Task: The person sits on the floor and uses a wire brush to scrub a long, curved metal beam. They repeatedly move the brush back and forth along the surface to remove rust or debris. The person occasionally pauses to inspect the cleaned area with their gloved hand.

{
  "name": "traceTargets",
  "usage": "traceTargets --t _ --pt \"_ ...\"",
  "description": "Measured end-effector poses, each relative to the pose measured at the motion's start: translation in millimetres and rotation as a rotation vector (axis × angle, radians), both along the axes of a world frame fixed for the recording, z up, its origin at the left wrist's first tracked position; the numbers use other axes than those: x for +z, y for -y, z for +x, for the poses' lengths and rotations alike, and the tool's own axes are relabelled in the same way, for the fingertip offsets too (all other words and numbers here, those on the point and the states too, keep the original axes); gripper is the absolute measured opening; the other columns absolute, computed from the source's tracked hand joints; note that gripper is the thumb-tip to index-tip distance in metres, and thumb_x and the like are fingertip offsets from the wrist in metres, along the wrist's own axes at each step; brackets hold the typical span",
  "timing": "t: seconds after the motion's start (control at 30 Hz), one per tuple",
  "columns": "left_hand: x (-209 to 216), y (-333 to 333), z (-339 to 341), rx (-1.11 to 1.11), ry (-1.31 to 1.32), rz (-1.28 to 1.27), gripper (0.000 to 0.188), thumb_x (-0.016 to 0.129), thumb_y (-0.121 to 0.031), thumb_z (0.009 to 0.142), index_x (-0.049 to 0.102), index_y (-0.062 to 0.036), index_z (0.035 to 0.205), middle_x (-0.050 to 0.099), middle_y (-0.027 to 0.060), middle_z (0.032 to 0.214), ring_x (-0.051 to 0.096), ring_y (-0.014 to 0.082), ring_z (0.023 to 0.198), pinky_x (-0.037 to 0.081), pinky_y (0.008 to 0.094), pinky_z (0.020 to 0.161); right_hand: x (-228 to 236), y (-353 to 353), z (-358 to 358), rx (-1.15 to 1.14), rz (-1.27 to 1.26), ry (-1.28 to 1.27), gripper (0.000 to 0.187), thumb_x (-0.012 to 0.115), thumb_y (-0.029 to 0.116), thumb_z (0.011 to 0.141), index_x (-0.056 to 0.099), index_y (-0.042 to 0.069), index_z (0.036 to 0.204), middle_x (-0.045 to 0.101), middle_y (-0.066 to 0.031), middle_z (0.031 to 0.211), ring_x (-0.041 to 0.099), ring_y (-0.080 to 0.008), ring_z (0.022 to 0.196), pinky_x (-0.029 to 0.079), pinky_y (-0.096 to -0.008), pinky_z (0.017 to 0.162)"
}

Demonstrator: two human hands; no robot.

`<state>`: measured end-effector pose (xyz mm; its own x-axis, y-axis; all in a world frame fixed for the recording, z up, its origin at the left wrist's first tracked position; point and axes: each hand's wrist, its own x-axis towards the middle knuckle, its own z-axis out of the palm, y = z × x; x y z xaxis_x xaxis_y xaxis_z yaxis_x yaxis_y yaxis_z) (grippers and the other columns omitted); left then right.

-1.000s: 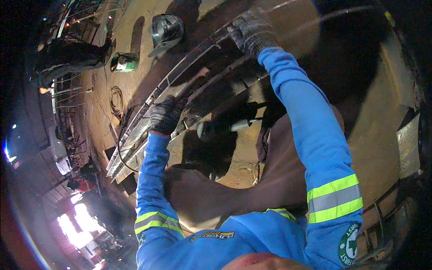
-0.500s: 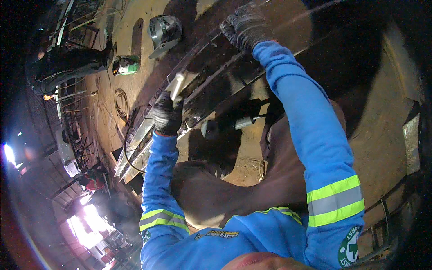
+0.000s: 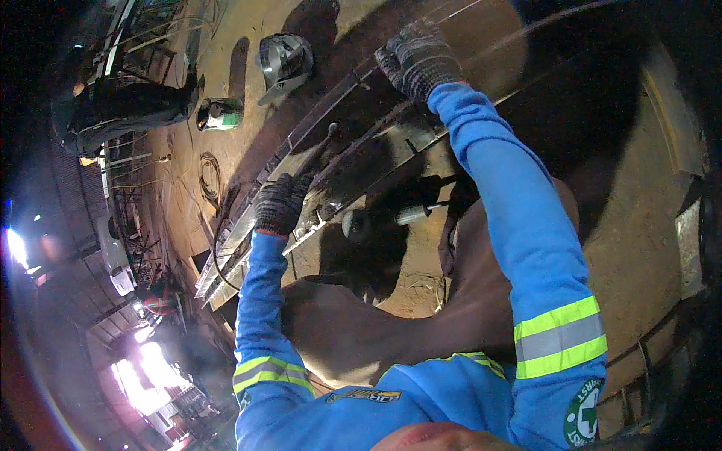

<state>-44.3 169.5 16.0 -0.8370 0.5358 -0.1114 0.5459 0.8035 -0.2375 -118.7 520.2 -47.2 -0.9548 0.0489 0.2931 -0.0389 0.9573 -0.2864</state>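
Long metal profiles (image 3: pixel 253 213) run diagonally from lower left to upper right in front of me. My left hand (image 3: pixel 280 204), in a dark knitted glove, rests over them with its fingers curled. A slim, dark rod-like thing with a rounded, shiny end (image 3: pixel 332 129) extends beyond its fingers; its kind is unclear. Further up, my right hand (image 3: pixel 423 60), gloved alike, is closed at the profiles' far part. Shadow hides what its fingers grip. Between the profiles and my knees lies a pale cylindrical piece (image 3: pixel 414 215) near a grey rounded object (image 3: pixel 356 223).
A dark welding helmet (image 3: pixel 284 66) lies on the floor beyond the profiles. Left of it stand a green-and-white can (image 3: pixel 221 114) and a coil of cable (image 3: pixel 210 177). Another person (image 3: pixel 124 113) is at the far left, beside metal racks. A cable (image 3: pixel 218 259) loops over the profiles' near end.
The rod-like thing at my left hand, brightly lit and raised before, now looks darker and tilts further right. My left hand has turned knuckles up. My right hand stays almost in place.
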Motion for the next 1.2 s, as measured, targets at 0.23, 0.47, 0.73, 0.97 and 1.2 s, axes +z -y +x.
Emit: traceTargets --t 0.23,0.47,0.73,0.97,1.2 --pt "-14.8 -15.6 4.1 0.212 0.035 0.331 0.044 0.056 -0.042 0.085 0.062 0.0013 0.087 0.063 0.0213 0.074 0.061 0.0386 0.071 0.048 0.0442 0.059 -23.4 0.0 -5.8 -0.042 0.076 -0.14 0.052 0.035 0.05 0.088 0.061 0.01 0.11 0.055 -0.017 0.119 0.048 -0.0319 0.115 0.023 -0.0498 0.106" --pt "3.3 3.7 16.0 -0.113 0.114 -0.026 0.028 0.052 -0.011 0.084 0.061 -0.0125 0.111 0.062 0.0212 0.096 0.061 0.0367 0.078 0.049 0.0441 0.065 -12.8 -8.6 -5.3 -0.008 0.07 -0.042 0.052 0.035 0.05 0.088 0.062 0.01 0.106 0.057 -0.0168 0.115 0.05 -0.0321 0.112 0.024 -0.0499 0.106" --pt "30.1 -18.2 15.2 0.456 0.513 1.051 0.022 0.053 -0.017 0.092 0.06 0.0004 0.104 0.063 0.0093 0.081 0.055 0.0166 0.072 0.043 0.0321 0.064 -12.2 2.3 2.9 -0.009 0.065 -0.133 0.036 0.047 0.04 0.086 0.062 0.009 0.097 0.059 -0.0164 0.103 0.051 -0.0345 0.105 0.028 -0.0463 0.104" --pt "-11.6 7.8 8.4 0.033 0.321 0.448 0.022 0.054 -0.019 0.09 0.061 0.0018 0.09 0.065 0.014 0.08 0.06 0.0259 0.073 0.046 0.0385 0.066 -18.5 0.0 11.0 0.08 0.097 -0.075 0.039 0.047 0.043 0.084 0.06 0.012 0.103 0.059 -0.0131 0.105 0.053 -0.029 0.104 0.022 -0.0495 0.107" --pt "25.6 -11.8 4.7 0.39 0.59 1.23 0.034 0.051 -0.035 0.092 0.059 -0.0019 0.086 0.049 -0.003 0.061 0.042 0.0093 0.052 0.033 0.0272 0.046 -29.5 -7.5 10.1 0.05 0.21 -0.169 0.03 0.047 0.037 0.085 0.061 0.013 0.098 0.059 -0.0127 0.101 0.053 -0.03 0.102 0.026 -0.0471 0.104"
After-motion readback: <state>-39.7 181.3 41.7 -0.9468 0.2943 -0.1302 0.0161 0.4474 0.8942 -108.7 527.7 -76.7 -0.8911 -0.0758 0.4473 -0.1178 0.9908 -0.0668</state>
